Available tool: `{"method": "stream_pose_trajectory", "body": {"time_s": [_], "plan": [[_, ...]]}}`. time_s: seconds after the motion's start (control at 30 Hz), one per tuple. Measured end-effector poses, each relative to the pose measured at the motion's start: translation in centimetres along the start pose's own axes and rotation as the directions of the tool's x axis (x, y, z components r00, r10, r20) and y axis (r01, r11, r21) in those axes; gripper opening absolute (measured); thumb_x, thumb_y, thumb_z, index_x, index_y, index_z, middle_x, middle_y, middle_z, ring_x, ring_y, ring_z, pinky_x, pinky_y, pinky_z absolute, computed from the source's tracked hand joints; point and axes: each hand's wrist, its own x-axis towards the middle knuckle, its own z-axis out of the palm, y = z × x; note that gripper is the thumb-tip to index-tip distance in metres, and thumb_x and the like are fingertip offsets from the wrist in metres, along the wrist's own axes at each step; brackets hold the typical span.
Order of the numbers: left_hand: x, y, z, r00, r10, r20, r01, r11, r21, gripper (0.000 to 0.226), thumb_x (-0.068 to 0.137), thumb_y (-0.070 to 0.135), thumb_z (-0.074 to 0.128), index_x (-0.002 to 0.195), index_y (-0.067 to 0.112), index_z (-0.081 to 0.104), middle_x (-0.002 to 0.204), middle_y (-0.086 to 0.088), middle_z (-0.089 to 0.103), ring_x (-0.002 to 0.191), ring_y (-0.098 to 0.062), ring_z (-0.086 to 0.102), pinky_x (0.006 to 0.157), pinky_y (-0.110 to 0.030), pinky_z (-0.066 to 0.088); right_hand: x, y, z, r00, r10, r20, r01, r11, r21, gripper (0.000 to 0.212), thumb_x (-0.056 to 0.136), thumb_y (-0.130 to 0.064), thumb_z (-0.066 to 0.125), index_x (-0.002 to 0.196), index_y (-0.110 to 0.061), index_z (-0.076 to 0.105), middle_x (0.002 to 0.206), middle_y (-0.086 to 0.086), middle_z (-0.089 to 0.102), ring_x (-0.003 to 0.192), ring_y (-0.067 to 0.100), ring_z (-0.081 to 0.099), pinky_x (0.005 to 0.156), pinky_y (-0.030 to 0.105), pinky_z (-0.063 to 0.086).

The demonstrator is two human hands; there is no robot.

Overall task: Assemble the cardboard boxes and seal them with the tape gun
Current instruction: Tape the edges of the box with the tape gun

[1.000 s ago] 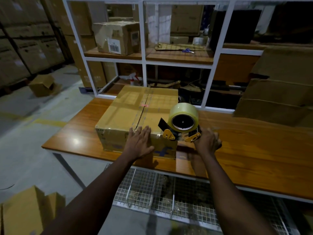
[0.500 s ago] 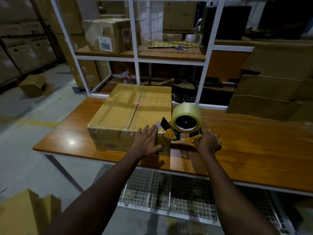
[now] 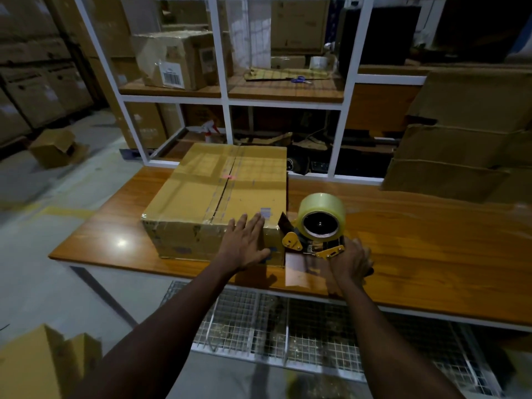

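A closed cardboard box (image 3: 213,197) lies on the wooden table (image 3: 417,249), its top flaps shut and a strip of clear tape running along the centre seam. My left hand (image 3: 244,244) lies flat with straight fingers on the box's near right corner. My right hand (image 3: 349,262) grips the handle of the tape gun (image 3: 316,228), which stands on the table against the box's right side. The gun carries a roll of clear tape and has yellow side plates. A loose stretch of tape hangs from it over the table's front.
A white-framed shelf (image 3: 227,102) behind the table holds boxes, blue scissors (image 3: 300,79) and a spray bottle (image 3: 208,131). Flat cardboard stacks (image 3: 460,145) lean at the right. A wire mesh rack (image 3: 273,321) sits under the table. Folded cardboard (image 3: 34,364) stands at lower left.
My left hand slid to the right along the box's near edge towards the tape gun. The tape gun stayed beside the box in my right hand.
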Motion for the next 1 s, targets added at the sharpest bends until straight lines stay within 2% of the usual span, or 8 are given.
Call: {"method": "stream_pose_trajectory", "body": {"time_s": [0.1,0.2,0.27,0.4,0.53,0.7,0.9,1.0], "plan": [[0.1,0.2,0.0,1.000,0.008,0.006,-0.007,1.000,-0.008,0.112,0.063,0.078,-0.003,0.158,0.017,-0.004,0.166,-0.004,-0.008,0.152,-0.031,-0.003,0.120,-0.053,0.001,-0.4,-0.5,0.2,1.000,0.021,-0.009,-0.021,0.999,0.032,0.021,0.084,-0.026,0.073,0.102,-0.015,0.071,0.130,0.019,0.058,0.129,0.043,0.040,0.102,0.052,0.029],[0.3,0.5,0.2,1.000,0.006,0.001,-0.006,1.000,-0.001,0.116,0.063,0.081,-0.003,0.158,0.015,-0.003,0.166,-0.005,-0.008,0.151,-0.033,-0.003,0.118,-0.056,0.001,-0.7,-0.9,-0.1,0.999,0.003,-0.040,-0.004,1.000,-0.023,0.016,0.085,-0.020,0.071,0.100,-0.016,0.070,0.124,0.014,0.060,0.122,0.041,0.043,0.097,0.050,0.033],[0.4,0.6,0.3,1.000,0.002,0.004,-0.002,1.000,-0.007,0.117,0.064,0.083,0.000,0.158,0.014,-0.003,0.166,-0.005,-0.008,0.151,-0.034,-0.004,0.118,-0.057,0.001,-0.9,-1.3,-0.1,0.998,0.056,-0.039,-0.058,0.998,-0.037,0.006,0.087,-0.027,0.068,0.091,-0.022,0.068,0.115,0.010,0.062,0.114,0.039,0.045,0.094,0.048,0.034],[0.6,0.5,0.5,1.000,0.011,0.008,-0.011,1.000,0.000,0.109,0.074,0.081,0.015,0.158,0.013,-0.004,0.165,-0.007,-0.008,0.151,-0.035,-0.004,0.118,-0.057,0.000,-2.1,-1.5,0.6,0.979,0.202,0.023,-0.201,0.978,-0.052,0.029,0.084,-0.052,0.069,0.073,-0.027,0.060,0.103,0.008,0.066,0.103,0.036,0.049,0.093,0.048,0.038],[0.4,-0.1,0.1,0.999,0.045,0.002,-0.045,0.999,0.007,0.104,0.082,0.079,0.027,0.158,0.014,-0.003,0.166,-0.007,-0.006,0.151,-0.036,-0.001,0.118,-0.057,0.003,-3.7,-1.6,-0.5,0.979,0.202,-0.023,-0.203,0.977,-0.070,0.019,0.085,-0.045,0.070,0.084,-0.027,0.065,0.107,0.010,0.064,0.110,0.038,0.048,0.093,0.047,0.035],[0.2,-0.3,0.0,0.999,0.040,-0.019,-0.040,0.999,0.000,0.098,0.089,0.073,0.036,0.158,0.015,-0.002,0.166,-0.007,-0.005,0.151,-0.036,0.000,0.119,-0.056,0.004,-5.8,2.3,-1.8,0.969,0.244,-0.024,-0.244,0.944,-0.222,0.014,0.087,-0.038,0.067,0.091,-0.024,0.069,0.112,0.009,0.063,0.112,0.038,0.046,0.091,0.047,0.037],[0.8,2.1,-1.4,0.997,0.047,-0.061,-0.045,0.998,0.034,0.082,0.088,0.073,0.035,0.156,0.038,0.005,0.161,-0.020,0.010,0.144,-0.053,0.012,0.113,-0.068,0.002,-4.7,1.4,-3.1,0.936,0.325,-0.136,-0.333,0.942,-0.043,0.023,0.085,-0.039,0.065,0.095,-0.019,0.071,0.109,0.013,0.064,0.107,0.041,0.051,0.090,0.048,0.042],[1.6,3.9,-1.5,0.991,0.126,-0.042,-0.122,0.987,0.102,0.072,0.087,0.071,0.041,0.149,0.036,0.027,0.160,-0.022,0.011,0.143,-0.053,0.013,0.111,-0.071,0.008,-3.2,-0.7,-4.6,0.930,0.326,-0.172,-0.333,0.943,-0.017,0.023,0.087,-0.039,0.067,0.099,-0.020,0.070,0.113,0.013,0.063,0.111,0.040,0.050,0.090,0.047,0.037]]}}
